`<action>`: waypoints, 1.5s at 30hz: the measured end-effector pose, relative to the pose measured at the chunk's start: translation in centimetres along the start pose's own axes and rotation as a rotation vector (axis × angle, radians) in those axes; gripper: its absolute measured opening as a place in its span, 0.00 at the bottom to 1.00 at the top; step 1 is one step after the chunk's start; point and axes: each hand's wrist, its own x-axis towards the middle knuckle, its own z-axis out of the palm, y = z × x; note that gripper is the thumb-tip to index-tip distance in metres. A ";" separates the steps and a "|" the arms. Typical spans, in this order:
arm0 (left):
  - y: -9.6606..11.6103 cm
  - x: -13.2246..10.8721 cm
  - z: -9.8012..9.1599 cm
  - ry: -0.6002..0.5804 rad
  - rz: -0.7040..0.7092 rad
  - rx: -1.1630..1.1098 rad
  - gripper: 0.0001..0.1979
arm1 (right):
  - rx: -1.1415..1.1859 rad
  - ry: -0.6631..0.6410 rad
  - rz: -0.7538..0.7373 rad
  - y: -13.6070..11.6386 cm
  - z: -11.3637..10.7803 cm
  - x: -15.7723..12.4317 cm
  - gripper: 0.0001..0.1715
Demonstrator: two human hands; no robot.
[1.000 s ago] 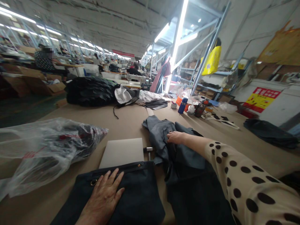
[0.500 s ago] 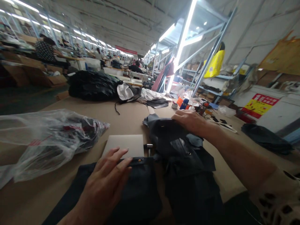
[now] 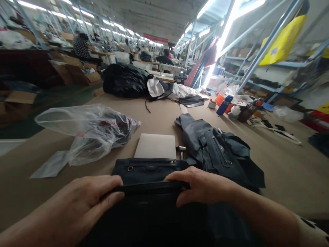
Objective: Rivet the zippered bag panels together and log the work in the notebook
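Between them, my left hand [image 3: 100,195] and my right hand [image 3: 197,187] pinch the top edge of a dark fabric bag panel [image 3: 147,209], thumbs and fingers closed at either end. A small label shows faintly below that edge. Just behind it lies another dark panel [image 3: 149,166] with a zipper and gold-coloured fittings. This one touches the near side of a white board [image 3: 155,145]. Beside the board is a small hammer [image 3: 181,148], its handle partly covered. To the right lies a pile of dark zippered bag pieces [image 3: 218,147].
A clear plastic bag [image 3: 92,133] with dark contents sits on the left of the brown-topped table [image 3: 164,108]. Further back are a big black bundle [image 3: 125,80], a blue bottle [image 3: 224,104] and white straps [image 3: 280,133]. Other people work at sewing machines beyond.
My right hand has left the pile on the right and come to the middle. Both hands now grip a dark panel near me; the left was resting flat before. The view has turned left.
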 end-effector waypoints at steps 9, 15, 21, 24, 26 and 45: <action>-3.3 8.4 4.3 -0.298 -0.144 0.260 0.16 | -0.480 0.279 0.329 8.9 3.0 4.3 0.20; -4.5 11.1 6.4 -0.340 -0.163 0.393 0.15 | -0.540 0.256 0.440 10.8 3.5 6.6 0.23; -0.2 10.6 6.9 -0.168 -0.083 0.567 0.14 | -0.566 0.263 0.441 10.9 4.0 7.0 0.23; 2.0 9.5 9.5 -0.133 0.067 0.560 0.18 | -0.587 0.265 0.432 10.4 3.8 6.7 0.22; 1.9 8.7 11.9 -0.143 0.113 0.557 0.22 | -0.607 0.275 0.404 10.4 2.7 5.8 0.19; -1.9 7.8 15.8 0.066 0.140 0.594 0.23 | -0.955 0.045 0.468 19.4 -11.3 -7.5 0.10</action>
